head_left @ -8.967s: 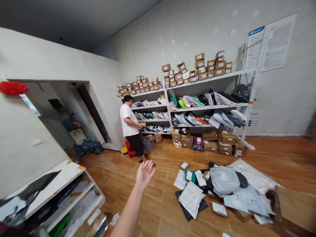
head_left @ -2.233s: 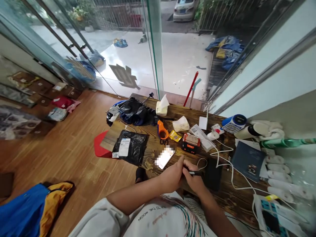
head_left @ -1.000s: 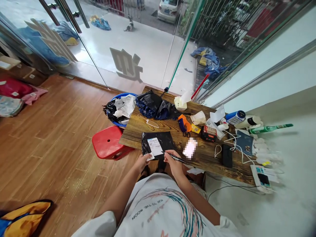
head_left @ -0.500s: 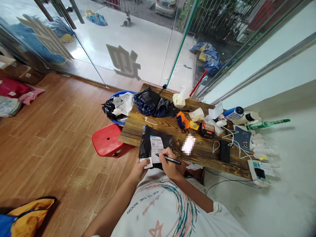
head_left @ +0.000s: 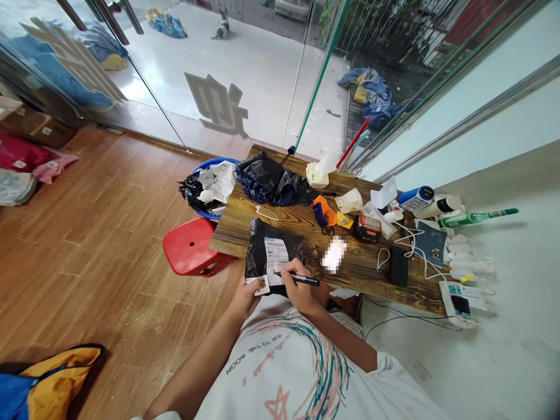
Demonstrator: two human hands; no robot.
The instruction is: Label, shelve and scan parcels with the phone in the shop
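Note:
A black plastic parcel (head_left: 256, 252) lies at the near edge of the wooden table, tilted toward me. On its front is a white printed shipping label (head_left: 276, 254). My left hand (head_left: 245, 297) grips the parcel's lower left corner, its thumb over a small white slip (head_left: 259, 284). In my right hand (head_left: 298, 287) is a black marker pen (head_left: 306, 279), pinched between the fingers. The pen's tip meets the lower part of the label, where a short dark mark shows. Behind the parcel lies a dark folded umbrella (head_left: 275, 181).
The wooden table (head_left: 231, 233) carries an orange tape dispenser (head_left: 324, 213), scissors (head_left: 328, 231), a black-and-red device (head_left: 367, 228), white cables and a green bottle (head_left: 476, 217). Left of it stand a red stool (head_left: 188, 245) and a blue bin (head_left: 219, 161) of rubbish. Glass doors stand beyond.
A small dark pen mark now shows on the label at the pen's tip. My right hand and the marker have shifted very slightly; the left hand keeps its grip on the parcel.

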